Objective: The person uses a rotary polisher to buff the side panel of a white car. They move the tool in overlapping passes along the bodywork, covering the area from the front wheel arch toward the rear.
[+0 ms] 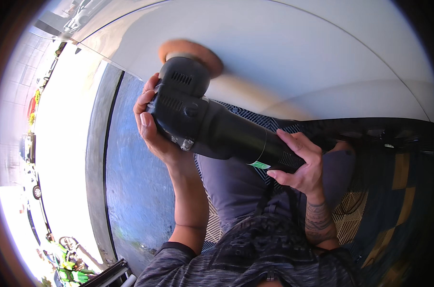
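A black handheld polisher lies slantwise across the middle, its orange foam pad against a glossy white car panel. The pad's edge looks smeared, as if in motion. My left hand is wrapped round the polisher's head from the left side, fingers curled over its casing. At the other end, my right hand grips the rear of the body, thumb and fingers on opposite sides. Near that grip a small green label sits on the casing. The palms are partly hidden.
Below the panel runs a dark lower edge. Patterned matting lies under my legs. A blue floor spreads to the left, bordered by a grey ledge. Beyond it is a bright street with parked vehicles and a green motorbike.
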`<state>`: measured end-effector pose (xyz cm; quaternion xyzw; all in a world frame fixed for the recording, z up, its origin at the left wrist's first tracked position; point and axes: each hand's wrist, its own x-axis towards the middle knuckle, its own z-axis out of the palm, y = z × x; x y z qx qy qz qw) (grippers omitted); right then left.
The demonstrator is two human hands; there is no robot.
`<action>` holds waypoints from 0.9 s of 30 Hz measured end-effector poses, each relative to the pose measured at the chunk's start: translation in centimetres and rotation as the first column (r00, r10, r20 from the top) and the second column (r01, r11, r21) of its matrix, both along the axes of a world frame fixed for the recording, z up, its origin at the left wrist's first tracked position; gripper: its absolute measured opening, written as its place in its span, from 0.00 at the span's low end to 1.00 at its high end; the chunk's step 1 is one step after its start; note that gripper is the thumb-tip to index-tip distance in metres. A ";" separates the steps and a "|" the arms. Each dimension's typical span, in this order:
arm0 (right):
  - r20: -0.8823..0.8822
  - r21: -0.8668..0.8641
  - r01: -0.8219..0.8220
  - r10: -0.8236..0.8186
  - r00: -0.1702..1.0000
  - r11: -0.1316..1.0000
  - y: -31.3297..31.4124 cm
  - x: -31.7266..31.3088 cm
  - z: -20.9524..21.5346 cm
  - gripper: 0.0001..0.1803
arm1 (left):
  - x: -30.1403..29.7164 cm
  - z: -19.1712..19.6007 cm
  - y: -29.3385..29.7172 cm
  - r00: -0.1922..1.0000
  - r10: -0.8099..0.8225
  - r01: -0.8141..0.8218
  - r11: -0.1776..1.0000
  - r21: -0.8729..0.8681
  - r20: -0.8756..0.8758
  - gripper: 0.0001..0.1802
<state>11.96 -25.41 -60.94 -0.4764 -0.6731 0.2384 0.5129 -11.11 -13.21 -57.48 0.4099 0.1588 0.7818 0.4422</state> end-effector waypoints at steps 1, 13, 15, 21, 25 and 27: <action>-0.004 0.000 -0.001 0.001 1.000 1.000 0.0 -0.1 -0.1 0.40 | -0.1 -0.1 0.1 1.000 0.011 -0.012 1.000 -0.010 -0.008 0.24; 0.007 0.039 -0.030 0.029 1.000 0.999 0.8 -0.6 -0.9 0.39 | -0.9 -1.1 0.6 0.993 0.102 -0.103 0.995 -0.007 -0.063 0.24; 0.004 0.036 -0.031 0.031 1.000 0.999 1.0 -1.0 -0.8 0.39 | -1.3 -1.1 0.7 0.994 0.092 -0.093 0.996 -0.016 -0.063 0.24; 0.017 0.065 -0.022 0.020 1.000 0.998 1.5 -1.9 -0.5 0.38 | -2.1 -0.8 1.1 0.999 0.027 -0.027 1.000 -0.005 -0.041 0.22; 0.046 0.078 -0.032 0.028 0.999 0.996 1.1 -1.0 0.0 0.38 | -1.6 -0.7 0.1 0.999 0.022 -0.022 1.000 0.003 -0.036 0.22; 0.037 0.100 -0.019 0.015 0.999 0.995 1.4 -1.8 0.0 0.38 | -2.2 -0.7 0.5 0.999 0.024 -0.024 1.000 0.010 -0.040 0.22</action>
